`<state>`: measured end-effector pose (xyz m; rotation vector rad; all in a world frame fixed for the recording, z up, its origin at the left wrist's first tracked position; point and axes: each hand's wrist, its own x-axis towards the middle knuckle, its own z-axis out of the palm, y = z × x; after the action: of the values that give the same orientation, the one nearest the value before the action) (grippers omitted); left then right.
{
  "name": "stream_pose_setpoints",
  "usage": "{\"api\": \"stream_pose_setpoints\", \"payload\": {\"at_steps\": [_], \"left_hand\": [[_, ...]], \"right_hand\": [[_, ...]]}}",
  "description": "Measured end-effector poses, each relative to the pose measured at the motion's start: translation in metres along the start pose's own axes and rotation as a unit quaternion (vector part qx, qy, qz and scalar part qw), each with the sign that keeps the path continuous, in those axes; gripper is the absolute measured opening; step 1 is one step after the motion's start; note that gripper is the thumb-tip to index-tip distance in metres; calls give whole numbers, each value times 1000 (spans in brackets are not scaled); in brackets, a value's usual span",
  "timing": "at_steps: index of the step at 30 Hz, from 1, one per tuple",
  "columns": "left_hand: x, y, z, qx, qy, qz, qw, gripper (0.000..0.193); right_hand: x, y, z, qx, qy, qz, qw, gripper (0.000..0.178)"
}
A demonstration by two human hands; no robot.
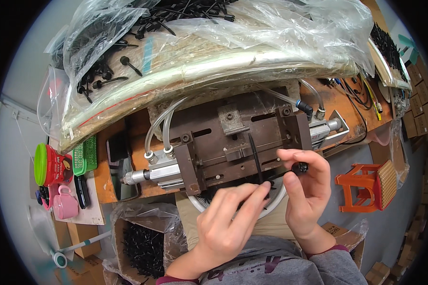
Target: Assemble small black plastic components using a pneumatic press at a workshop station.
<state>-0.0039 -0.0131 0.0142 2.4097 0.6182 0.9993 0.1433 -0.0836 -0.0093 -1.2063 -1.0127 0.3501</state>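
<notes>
My left hand (228, 223) pinches the lower end of a thin black plastic pin (255, 154) that stands up against the brown metal fixture (233, 142). Fingertips of my right hand (306, 190) grip a small black knob-shaped part (300, 167), just right of the pin. Both hands hover over a white bowl (199, 203) on my lap that holds more black parts, mostly hidden by my fingers. The fixture carries silver air cylinders (152, 173) at its left and right ends, fed by clear hoses (158, 128).
A clear plastic sheet (271, 28) covers a heap of black pins (104, 71) on a board above the fixture. Red jar with green lid (52, 164), green basket (84, 156) and pink cup (64, 203) stand at left. A bagged box of black parts (145, 244) sits below; an orange stool (366, 185) at right.
</notes>
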Motion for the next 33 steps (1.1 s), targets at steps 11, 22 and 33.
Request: {"api": "stream_pose_setpoints", "payload": {"at_steps": [11,22,33], "left_hand": [[4,-18,10,146,-92,5,985,28],[31,-21,-36,104,-130,30,986,27],[163,-143,-123,436,7,111,893,25]], "right_hand": [[8,-31,-19,-35,-75,-57,995,34],[20,-27,-25,-180,-202,-85,959,32],[19,-10,6,-434,-329,-178,820,17]]}}
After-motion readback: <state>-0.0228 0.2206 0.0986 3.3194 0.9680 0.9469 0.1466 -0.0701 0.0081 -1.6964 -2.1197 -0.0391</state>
